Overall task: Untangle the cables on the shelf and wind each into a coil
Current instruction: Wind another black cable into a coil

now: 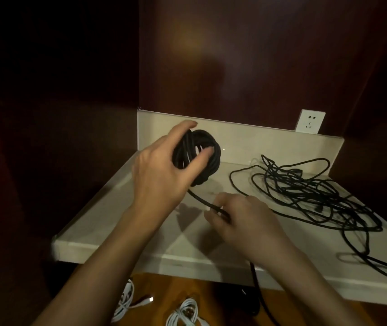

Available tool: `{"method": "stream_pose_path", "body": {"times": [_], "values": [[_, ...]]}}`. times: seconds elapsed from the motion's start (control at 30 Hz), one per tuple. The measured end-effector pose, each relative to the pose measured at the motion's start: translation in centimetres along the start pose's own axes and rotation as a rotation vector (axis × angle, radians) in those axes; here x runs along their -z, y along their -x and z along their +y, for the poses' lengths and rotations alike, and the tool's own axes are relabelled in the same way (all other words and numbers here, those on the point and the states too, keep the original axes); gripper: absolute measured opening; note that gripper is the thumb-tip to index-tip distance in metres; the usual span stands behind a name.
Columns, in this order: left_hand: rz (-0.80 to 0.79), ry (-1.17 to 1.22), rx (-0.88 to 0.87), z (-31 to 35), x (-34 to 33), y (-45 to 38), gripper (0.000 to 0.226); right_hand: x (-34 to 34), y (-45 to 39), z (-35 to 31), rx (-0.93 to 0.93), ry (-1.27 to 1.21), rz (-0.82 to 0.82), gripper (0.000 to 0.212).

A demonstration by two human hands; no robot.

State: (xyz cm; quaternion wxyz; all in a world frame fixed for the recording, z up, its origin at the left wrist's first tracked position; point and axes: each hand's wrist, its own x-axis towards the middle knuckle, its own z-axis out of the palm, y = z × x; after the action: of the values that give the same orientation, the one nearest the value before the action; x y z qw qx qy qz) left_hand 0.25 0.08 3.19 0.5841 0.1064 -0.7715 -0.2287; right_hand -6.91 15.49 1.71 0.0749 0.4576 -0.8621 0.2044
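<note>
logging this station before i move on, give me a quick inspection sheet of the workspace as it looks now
surface: white shelf with a low raised rim, set in a dark wooden recess.
job's things: black coil, wound thick, held above the shelf; its loose black strand runs down to the right hand.
clutter: nothing seen on the shelf beyond the cables.
grippers: left hand grips the coil; right hand pinches the strand.
cables: black tangle lies unsorted on the shelf's right side, some loops hanging over the front edge.
surroundings: white wall socket behind the shelf, nothing plugged in; white cables lie on the wooden surface below.
</note>
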Motion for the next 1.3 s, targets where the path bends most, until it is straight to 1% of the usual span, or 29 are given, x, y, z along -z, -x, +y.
{"method": "stream_pose_path", "body": {"times": [0.07, 0.1, 0.13, 0.2, 0.27, 0.33, 0.4, 0.43, 0.5, 0.53, 0.6, 0.67, 0.73, 0.77, 0.83, 0.97, 1.03, 1.13, 1.17, 1.23, 1.3], "values": [[-0.041, -0.255, -0.085, -0.5, 0.0, 0.1, 0.050, 0.0, -0.7, 1.4, -0.081, -0.226, -0.033, 0.022], [-0.096, -0.322, -0.098, -0.6, 0.1, 0.1, 0.053, 0.1, -0.8, 1.9, -0.062, -0.246, -0.032, 0.022], [-0.175, -0.356, -0.108, -0.8, 0.2, 0.1, 0.056, 0.4, -0.8, 2.1, -0.006, -0.206, -0.035, 0.021], [-0.356, -0.399, -0.145, -1.0, 0.2, 0.2, 0.061, 1.6, -0.7, 2.1, 0.221, -0.004, -0.012, 0.018], [-0.536, -0.374, -0.149, -1.1, 0.0, 0.2, 0.064, 3.2, -1.2, 1.9, 0.472, 0.157, 0.083, 0.023], [-0.692, -0.210, -0.127, -1.3, -0.2, 0.3, 0.051, 4.6, -2.2, 2.5, 0.615, 0.222, 0.221, 0.035], [-0.757, 0.004, -0.113, -0.9, -0.3, 0.5, 0.037, 5.6, -3.3, 3.3, 0.678, 0.227, 0.329, 0.043], [-0.770, 0.131, -0.062, -0.4, -0.2, 0.5, 0.038, 5.9, -3.7, 3.6, 0.689, 0.201, 0.356, 0.046], [-0.785, 0.370, 0.088, 0.6, 0.5, 0.3, 0.046, 6.3, -4.1, 4.1, 0.671, 0.095, 0.366, 0.048], [-0.793, 0.457, 0.134, 1.0, 0.8, 0.2, 0.047, 6.2, -4.2, 4.3, 0.649, 0.041, 0.357, 0.048], [-0.853, 0.579, 0.132, 1.1, 1.2, -0.1, 0.037, 5.6, -4.2, 4.5, 0.585, -0.045, 0.325, 0.048], [-0.914, 0.675, 0.121, 0.8, 1.4, -0.1, 0.036, 4.7, -4.3, 4.4, 0.515, -0.146, 0.309, 0.040], [-0.911, 0.760, 0.147, 0.7, 1.5, -0.3, 0.034, 4.0, -4.4, 4.2, 0.471, -0.280, 0.353, 0.028], [-0.886, 0.794, 0.167, 0.7, 1.6, -0.4, 0.031, 3.7, -4.3, 4.1, 0.447, -0.345, 0.390, 0.026], [-0.827, 0.866, 0.233, 0.6, 1.8, -0.7, 0.028, 2.9, -4.2, 3.9, 0.405, -0.462, 0.437, 0.027], [-0.685, 1.003, 0.380, 0.6, 1.3, -0.6, 0.034, 0.6, -3.3, 2.8, 0.330, -0.641, 0.446, 0.025], [-0.618, 1.050, 0.451, 0.4, 0.8, -0.5, 0.032, -0.3, -2.8, 2.2, 0.287, -0.746, 0.463, 0.026], [-0.532, 1.134, 0.602, 0.2, 0.6, -0.6, 0.029, -1.5, -2.0, 2.0, 0.139, -0.977, 0.419, 0.026], [-0.503, 1.152, 0.648, 0.1, 0.5, -0.7, 0.033, -2.0, -1.8, 1.9, 0.094, -1.035, 0.393, 0.025], [-0.451, 1.197, 0.725, 0.2, 0.2, -0.8, 0.041, -3.0, -1.2, 1.3, 0.051, -1.094, 0.335, 0.022], [-0.414, 1.222, 0.758, 0.3, -0.3, -0.6, 0.035, -3.6, -0.7, 0.1, 0.042, -1.098, 0.283, 0.021]]}}
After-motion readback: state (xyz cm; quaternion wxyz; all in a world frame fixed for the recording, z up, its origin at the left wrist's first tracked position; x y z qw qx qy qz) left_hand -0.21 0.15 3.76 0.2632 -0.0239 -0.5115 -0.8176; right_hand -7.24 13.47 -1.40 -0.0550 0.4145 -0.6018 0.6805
